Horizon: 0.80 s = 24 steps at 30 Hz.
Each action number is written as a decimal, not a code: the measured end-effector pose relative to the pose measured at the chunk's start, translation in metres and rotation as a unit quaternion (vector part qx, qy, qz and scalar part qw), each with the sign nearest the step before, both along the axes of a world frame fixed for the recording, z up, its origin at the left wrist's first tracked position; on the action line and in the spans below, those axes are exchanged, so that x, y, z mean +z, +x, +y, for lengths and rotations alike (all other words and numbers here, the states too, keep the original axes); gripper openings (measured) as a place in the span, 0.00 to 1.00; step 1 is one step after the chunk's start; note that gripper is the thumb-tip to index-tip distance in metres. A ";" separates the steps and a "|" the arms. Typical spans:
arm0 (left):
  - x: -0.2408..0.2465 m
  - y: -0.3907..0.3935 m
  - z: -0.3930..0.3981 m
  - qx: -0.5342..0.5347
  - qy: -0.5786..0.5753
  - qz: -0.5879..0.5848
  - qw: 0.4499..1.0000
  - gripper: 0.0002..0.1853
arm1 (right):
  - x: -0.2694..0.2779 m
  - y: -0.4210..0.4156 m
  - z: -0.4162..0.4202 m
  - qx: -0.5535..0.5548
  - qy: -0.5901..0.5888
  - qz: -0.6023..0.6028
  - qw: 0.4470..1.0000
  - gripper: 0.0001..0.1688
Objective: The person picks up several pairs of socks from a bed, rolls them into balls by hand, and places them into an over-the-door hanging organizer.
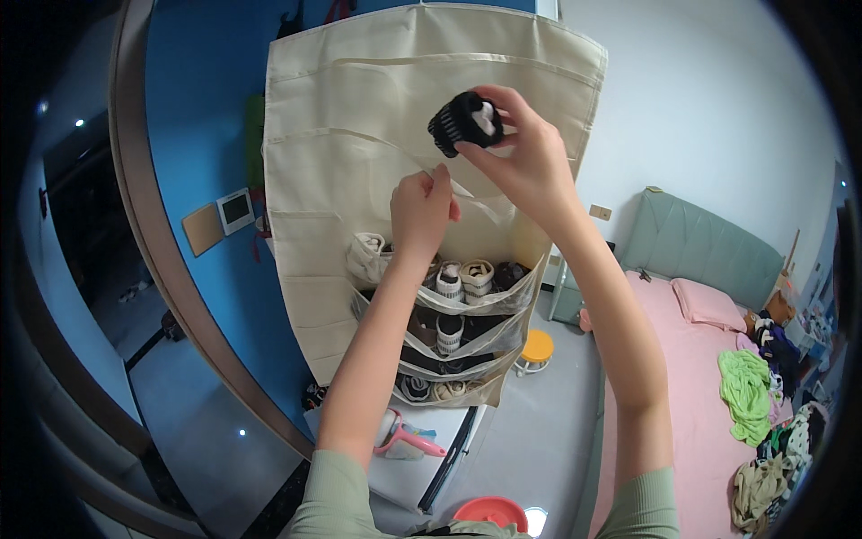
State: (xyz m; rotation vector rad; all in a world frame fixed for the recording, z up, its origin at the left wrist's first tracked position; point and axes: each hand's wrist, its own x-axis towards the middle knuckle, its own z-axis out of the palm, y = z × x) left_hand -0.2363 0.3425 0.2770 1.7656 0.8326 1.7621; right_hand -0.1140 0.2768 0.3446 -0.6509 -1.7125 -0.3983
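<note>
My right hand [532, 148] holds a rolled black knitted item [466, 124], likely a sock, with white marks, in front of the upper part of a cream fabric hanging organizer [310, 175]. Lower and to the left, my left hand [423, 209] pinches the edge of one of its pockets between thumb and fingers and pulls it outward. Lower mesh pockets hold rolled socks, among them a white and grey pair [450, 279], a cream roll [477, 277] and a dark roll [510, 275]. The bottom of the pulled pocket is partly hidden by my arms.
Beneath the organizer stands a white surface [404, 482] with a pink-handled tool [414, 441]. A red basin [491, 513] and a yellow stool [537, 346] are on the floor. At right is a bed [667, 404] with clothes heaped along its far side. A blue wall [202, 148] lies left.
</note>
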 end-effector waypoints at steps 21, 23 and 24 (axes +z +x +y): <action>-0.006 -0.008 -0.042 0.154 0.203 0.093 0.963 0.21 | -0.004 -0.069 0.138 0.098 -0.274 -0.289 0.912 0.21; -0.007 -0.008 -0.039 0.151 0.218 0.080 0.961 0.21 | -0.006 -0.069 0.134 0.097 -0.288 -0.306 0.902 0.22; -0.008 -0.009 -0.038 0.154 0.211 0.089 0.961 0.21 | -0.007 -0.068 0.137 0.087 -0.277 -0.315 0.904 0.22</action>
